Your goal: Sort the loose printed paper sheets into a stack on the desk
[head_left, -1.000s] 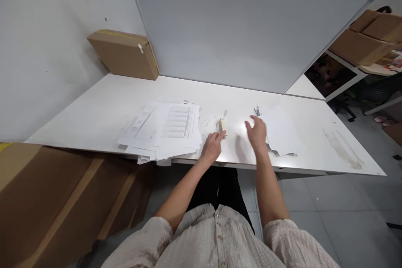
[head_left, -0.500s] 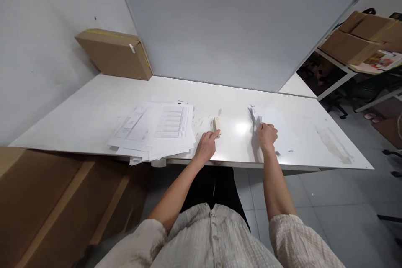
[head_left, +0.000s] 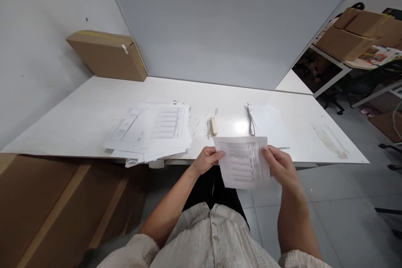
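A printed sheet of paper (head_left: 241, 162) with a table on it is held up in front of me, over the table's front edge. My left hand (head_left: 207, 159) pinches its left side, thumb on top. On the opposite side my right hand (head_left: 281, 165) grips the paper's edge, slightly blurred. Whether it is one sheet or more, I cannot tell. Just beyond the paper lies a cream stapler (head_left: 214, 126), touched by neither hand. Behind my right hand rests a stack of white paper (head_left: 270, 123), its left edges curling up.
A spread pile of printed sheets (head_left: 166, 123) lies at the left, partly over the front edge of the white table (head_left: 103, 96). A whiteboard (head_left: 204, 25) leans at the back beside a flat cardboard box (head_left: 106, 56). More boxes (head_left: 345, 44) stand at the far right.
My right hand has brought a printed sheet from the right stack to in front of me. My left hand has left the stapler and now grips the sheet's left side.
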Demonstrator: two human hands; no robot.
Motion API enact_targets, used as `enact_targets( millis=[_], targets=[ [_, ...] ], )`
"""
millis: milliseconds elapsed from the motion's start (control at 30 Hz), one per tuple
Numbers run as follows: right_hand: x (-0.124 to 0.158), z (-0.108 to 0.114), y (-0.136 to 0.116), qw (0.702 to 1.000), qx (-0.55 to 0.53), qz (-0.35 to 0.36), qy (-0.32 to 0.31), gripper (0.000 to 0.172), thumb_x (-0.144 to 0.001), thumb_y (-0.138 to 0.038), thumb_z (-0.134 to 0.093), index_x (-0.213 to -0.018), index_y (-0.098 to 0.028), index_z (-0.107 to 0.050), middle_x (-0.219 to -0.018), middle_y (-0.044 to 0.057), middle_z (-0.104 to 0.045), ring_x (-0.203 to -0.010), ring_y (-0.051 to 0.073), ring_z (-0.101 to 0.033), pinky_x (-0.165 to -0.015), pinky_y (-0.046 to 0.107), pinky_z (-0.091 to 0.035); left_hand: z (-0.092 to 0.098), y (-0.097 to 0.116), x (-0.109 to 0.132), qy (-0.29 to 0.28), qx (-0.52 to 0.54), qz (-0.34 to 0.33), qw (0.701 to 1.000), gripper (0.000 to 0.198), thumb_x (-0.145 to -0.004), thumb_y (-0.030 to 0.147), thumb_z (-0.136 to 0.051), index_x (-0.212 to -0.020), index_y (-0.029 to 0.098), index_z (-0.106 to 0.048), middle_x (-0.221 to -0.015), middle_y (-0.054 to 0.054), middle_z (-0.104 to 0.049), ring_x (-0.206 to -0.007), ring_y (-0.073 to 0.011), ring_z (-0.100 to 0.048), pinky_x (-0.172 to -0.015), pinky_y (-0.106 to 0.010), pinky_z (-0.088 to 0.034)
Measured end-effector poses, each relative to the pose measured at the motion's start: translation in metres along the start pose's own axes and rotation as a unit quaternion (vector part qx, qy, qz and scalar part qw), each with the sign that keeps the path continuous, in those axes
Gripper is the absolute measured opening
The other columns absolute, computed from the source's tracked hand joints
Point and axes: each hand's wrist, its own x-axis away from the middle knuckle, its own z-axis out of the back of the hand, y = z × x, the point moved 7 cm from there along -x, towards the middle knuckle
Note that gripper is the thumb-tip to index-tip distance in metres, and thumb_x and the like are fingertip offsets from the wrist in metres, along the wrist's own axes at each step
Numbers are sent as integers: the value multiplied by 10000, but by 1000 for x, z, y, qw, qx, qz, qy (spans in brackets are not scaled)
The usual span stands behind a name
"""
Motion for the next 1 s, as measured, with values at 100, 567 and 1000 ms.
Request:
enact_targets(
  millis=[100,567,1000],
  targets=[
    [-48,20,50,994,31,-56,89,396,-852,-512,-430,-890,-187,-653,-828,70,-652,-762,202,-589,-698,313,-453,13,-7,-7,84,5,32,996,438,-677,493,-702,-882,106,-687,-827,-90,-704,-764,-216,-653,-737,-380,-515],
    [-113,-14,108,847,514,-133,-29,305,-868,-104,-348,-993,-64,-624,-977,189,-630,-935,265,-598,-708,302,-399,36,-17,-19,180,-110,12,977,406,-684,513,-647,-757,114,-656,-710,-47,-665,-706,-200,-613,-653,-309,-466],
    [-100,6,103,877,465,-113,53,371,-916,-291,-345,-914,-139,-683,-1021,156,-629,-874,240,-577,-665,313,-381,40,-20,-23,175,-76,12,981,396,-690,468,-662,-844,103,-676,-754,-60,-692,-716,-192,-625,-725,-339,-479]
  ],
)
